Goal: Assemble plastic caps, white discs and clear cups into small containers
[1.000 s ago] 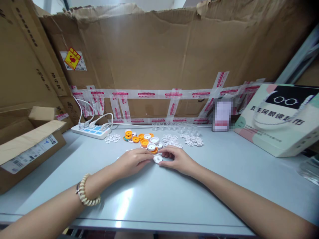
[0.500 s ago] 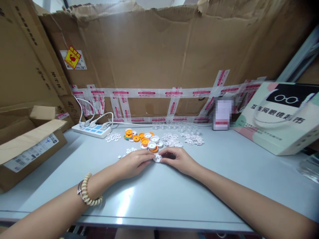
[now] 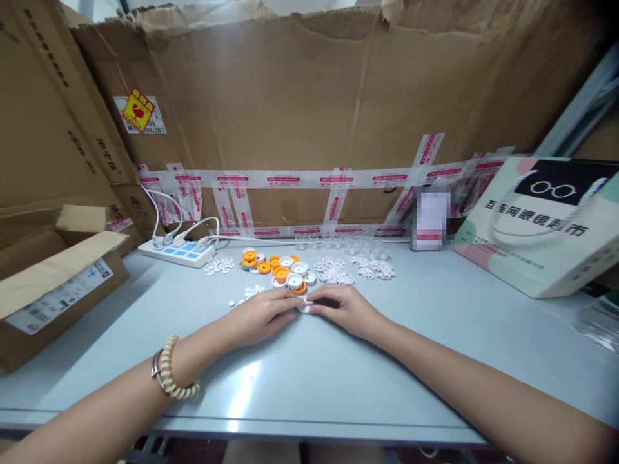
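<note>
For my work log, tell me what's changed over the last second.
On the right hand, thumb and index finger have closed in on the white piece, covering more of it. The left hand stays at the piece. Orange discs, power strip and bag stayed put.

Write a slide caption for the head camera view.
Left hand and right hand hold a white part between them, near round orange and white pieces on a table.
</note>
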The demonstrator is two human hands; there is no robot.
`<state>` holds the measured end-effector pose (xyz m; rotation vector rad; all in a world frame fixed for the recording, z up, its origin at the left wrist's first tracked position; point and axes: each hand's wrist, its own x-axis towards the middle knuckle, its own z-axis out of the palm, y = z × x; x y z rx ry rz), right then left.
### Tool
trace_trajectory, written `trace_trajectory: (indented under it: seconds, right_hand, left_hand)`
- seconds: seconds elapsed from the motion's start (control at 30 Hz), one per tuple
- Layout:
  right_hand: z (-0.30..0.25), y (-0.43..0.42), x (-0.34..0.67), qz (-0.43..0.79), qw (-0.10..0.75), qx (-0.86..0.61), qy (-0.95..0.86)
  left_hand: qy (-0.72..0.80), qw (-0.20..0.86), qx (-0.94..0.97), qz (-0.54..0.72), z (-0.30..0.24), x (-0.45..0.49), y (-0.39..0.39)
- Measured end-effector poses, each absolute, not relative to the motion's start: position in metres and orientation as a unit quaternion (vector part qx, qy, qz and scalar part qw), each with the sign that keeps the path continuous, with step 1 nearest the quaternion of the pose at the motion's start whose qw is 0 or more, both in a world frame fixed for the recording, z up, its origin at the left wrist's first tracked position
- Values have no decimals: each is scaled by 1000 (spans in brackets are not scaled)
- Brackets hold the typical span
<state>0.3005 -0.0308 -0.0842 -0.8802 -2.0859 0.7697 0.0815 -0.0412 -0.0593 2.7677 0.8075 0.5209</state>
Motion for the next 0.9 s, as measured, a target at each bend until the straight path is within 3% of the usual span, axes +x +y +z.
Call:
trace_trajectory:
  seconds: [0.47,0.9]
  right_hand:
    - [-87,-30,301,263,373,-325,-828]
    - [-88,-33,301,148,338,-287,-884]
  left_hand:
    - [266,98,942,179,-60,81,-41]
    - [262,52,951,158,-62,82,-42]
